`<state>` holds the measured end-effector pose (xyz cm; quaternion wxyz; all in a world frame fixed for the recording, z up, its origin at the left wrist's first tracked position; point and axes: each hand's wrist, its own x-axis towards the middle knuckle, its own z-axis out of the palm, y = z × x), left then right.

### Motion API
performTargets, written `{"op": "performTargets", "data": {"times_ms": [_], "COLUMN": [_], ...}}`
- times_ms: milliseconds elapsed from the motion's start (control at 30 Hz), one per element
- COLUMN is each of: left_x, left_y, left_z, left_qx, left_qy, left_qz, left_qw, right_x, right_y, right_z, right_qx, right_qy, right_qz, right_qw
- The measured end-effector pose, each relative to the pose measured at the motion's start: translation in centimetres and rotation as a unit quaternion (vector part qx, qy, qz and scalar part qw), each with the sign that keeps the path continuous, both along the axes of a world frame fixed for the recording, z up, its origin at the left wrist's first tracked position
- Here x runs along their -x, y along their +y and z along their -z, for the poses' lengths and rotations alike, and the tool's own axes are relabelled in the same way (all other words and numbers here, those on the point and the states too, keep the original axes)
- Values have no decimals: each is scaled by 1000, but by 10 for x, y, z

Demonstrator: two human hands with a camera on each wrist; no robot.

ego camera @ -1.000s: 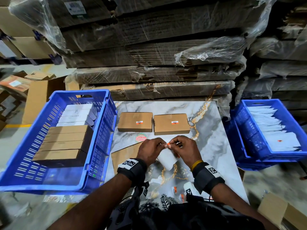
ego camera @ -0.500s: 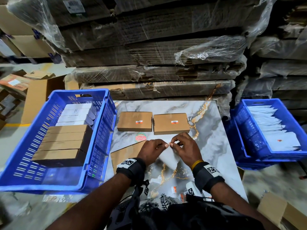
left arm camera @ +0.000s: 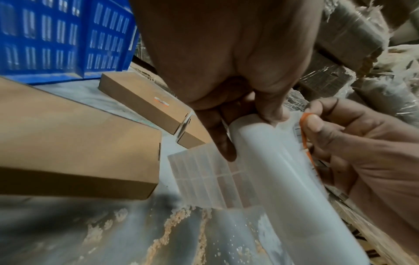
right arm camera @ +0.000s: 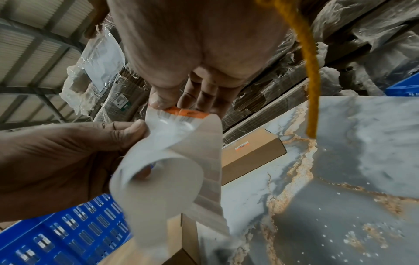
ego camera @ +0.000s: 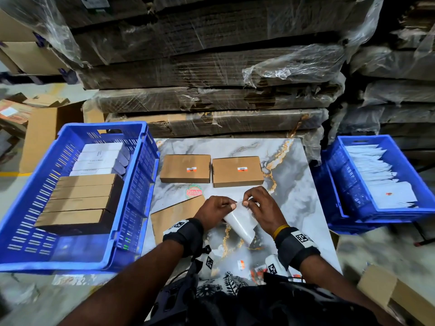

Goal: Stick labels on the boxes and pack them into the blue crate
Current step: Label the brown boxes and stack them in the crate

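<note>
Over the marble table (ego camera: 289, 184), my left hand (ego camera: 215, 211) grips a curled white backing sheet (ego camera: 240, 224). My right hand (ego camera: 257, 205) pinches an orange-and-white label (right arm camera: 181, 113) at the sheet's top edge; the same label (left arm camera: 305, 136) shows edge-on in the left wrist view. Two brown boxes (ego camera: 186, 168) (ego camera: 237, 171) with labels on top lie side by side beyond the hands. A third brown box (ego camera: 175, 217) lies partly under my left wrist. The blue crate (ego camera: 141, 165) on the left holds several brown and white boxes.
A second blue crate (ego camera: 339, 184) with white sheets stands at the right. Wrapped stacks of flat cardboard (ego camera: 211, 67) wall off the back. Loose labels (ego camera: 241, 264) lie near the table's front edge. An open carton (ego camera: 395, 295) sits at lower right.
Both hands have shifted slightly away from me and the backing sheet now curls into a roll below them. The right fingers have drawn the label away from the sheet's edge.
</note>
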<state>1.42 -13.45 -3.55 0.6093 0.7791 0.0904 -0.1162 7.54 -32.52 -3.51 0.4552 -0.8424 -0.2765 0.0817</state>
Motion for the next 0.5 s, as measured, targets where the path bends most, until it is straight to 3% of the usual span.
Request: {"op": "performTargets", "data": {"times_ms": [233,500], "left_x": [-3,-8], "left_y": [-3,-5], "left_z": [10,19], "left_qx": [-29,32], "left_qy": [-1,49], "left_qz": [-2,-37], "left_qw": [1000,998], "right_x": [-1,-1], "right_y": [-8,-8], "right_z": [-3,-7], "right_qx": [-10,-50], "right_qy": [13,27], "right_qz": [-5,-39], "right_qw": [1000,998]}}
